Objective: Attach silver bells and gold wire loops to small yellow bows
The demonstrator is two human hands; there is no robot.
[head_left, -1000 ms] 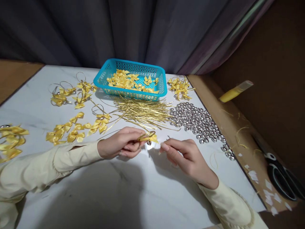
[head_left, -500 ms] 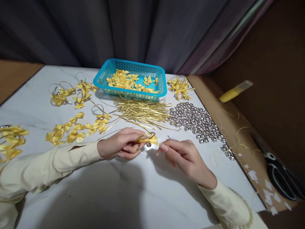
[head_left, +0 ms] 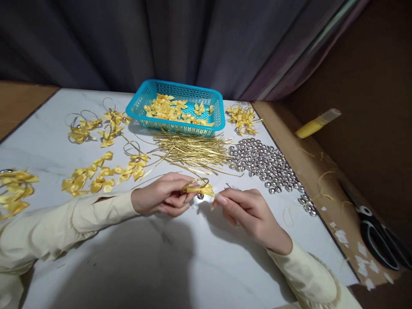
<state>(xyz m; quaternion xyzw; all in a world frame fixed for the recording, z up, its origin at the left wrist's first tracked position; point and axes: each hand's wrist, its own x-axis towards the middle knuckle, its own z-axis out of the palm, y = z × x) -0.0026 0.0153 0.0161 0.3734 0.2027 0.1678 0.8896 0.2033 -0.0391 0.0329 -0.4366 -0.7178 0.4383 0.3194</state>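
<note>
Between my two hands is a yellow ribbon bow [head_left: 204, 189] with a loop of gold cord [head_left: 200, 180] above it and a small silver bell [head_left: 200, 196] below. My left hand [head_left: 170, 195] is closed on the bow's left side. At its right tip, the thumb and forefinger of my right hand [head_left: 246, 210] are pinched together on the bow's end. Just behind them lies a heap of cut gold cords [head_left: 193, 152]. Beyond my right hand spreads a pile of silver bells [head_left: 264, 163].
A blue basket [head_left: 131, 110] holds loose yellow bows. Finished-looking bows with loops [head_left: 111, 124] lie at the back left, more bows [head_left: 243, 118] at the back right. On the right edge are black scissors [head_left: 380, 244], paper scraps [head_left: 341, 236] and a yellow tube [head_left: 317, 123].
The gold cord loop has tilted slightly to the left and opened a little. Both hands stay in nearly the same place.
</note>
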